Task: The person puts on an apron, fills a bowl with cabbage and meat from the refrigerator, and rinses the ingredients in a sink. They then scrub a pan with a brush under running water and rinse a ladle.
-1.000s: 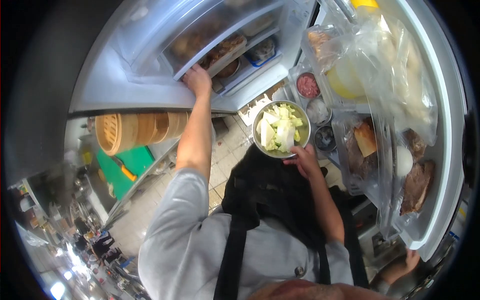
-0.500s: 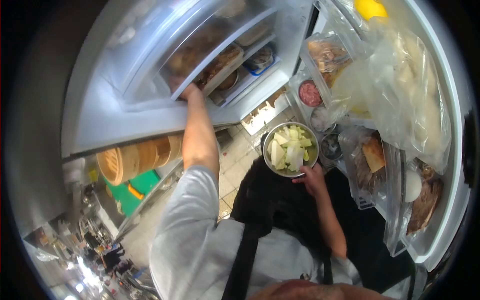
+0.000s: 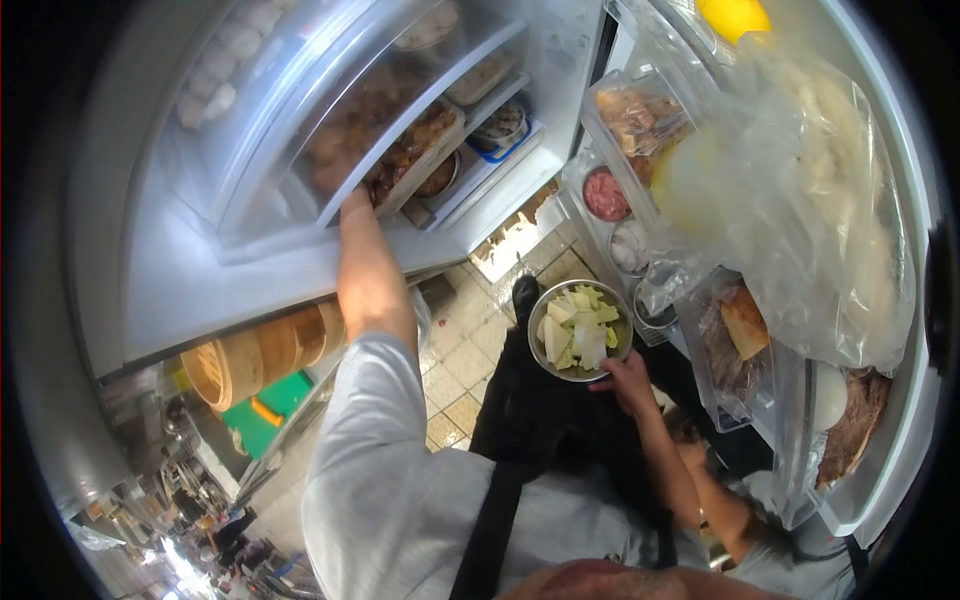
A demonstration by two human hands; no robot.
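Note:
My right hand (image 3: 627, 384) grips the rim of a round metal bowl (image 3: 566, 377), thumb at the edge. Chopped pale green and white cabbage (image 3: 580, 325) lies in it. My left hand (image 3: 345, 192) reaches into the refrigerator, under the clear shelf's front edge (image 3: 400, 130). Its fingers are hidden or blurred behind that shelf. Nearest to it is a long container of brown meat pieces (image 3: 425, 140). Beside the container sits a round bowl of brown food (image 3: 440, 175).
On the open door (image 3: 900, 420) at right are a bulging plastic bag (image 3: 810, 200), a lidless tub of meat (image 3: 735, 320) and a small bowl of pink food (image 3: 606, 193). Bamboo steamers (image 3: 255, 355) and a green cutting board (image 3: 275, 405) stand at left. Another person's arm (image 3: 725, 500) shows at lower right.
The view has shifted slightly, and the bowl of cabbage appears a little lower. Another person's arm and sleeve have come into view at lower right. My left arm stays inside the refrigerator.

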